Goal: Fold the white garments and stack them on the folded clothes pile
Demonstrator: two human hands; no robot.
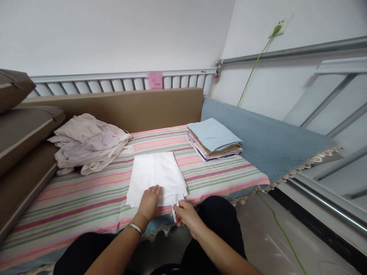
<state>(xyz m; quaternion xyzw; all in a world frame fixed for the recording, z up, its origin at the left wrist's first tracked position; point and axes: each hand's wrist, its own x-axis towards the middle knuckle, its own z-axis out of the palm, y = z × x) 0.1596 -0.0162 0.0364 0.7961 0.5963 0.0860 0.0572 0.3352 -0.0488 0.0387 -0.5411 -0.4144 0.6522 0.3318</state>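
Observation:
A white folded cloth (156, 170), perhaps a garment, lies on the striped sheet in front of me. My left hand (148, 203) rests flat on its near edge, fingers stretched out and pressing lightly. At the near right corner, my right hand (187, 217) pinches a loose edge of the same cloth, which hangs over the front of the bed. Farther right sits a neat stack of folded clothes (213, 134) with a light blue piece on top. On the left, a crumpled heap of pale clothes (90, 139) lies on the sheet.
The striped sheet (86, 198) covers the seat. Brown cushions (25, 130) are piled at left, with a long brown backrest (137, 109) behind. A blue quilted cover (258, 133) lies at right. A green cable (254, 67) runs down from the wall socket.

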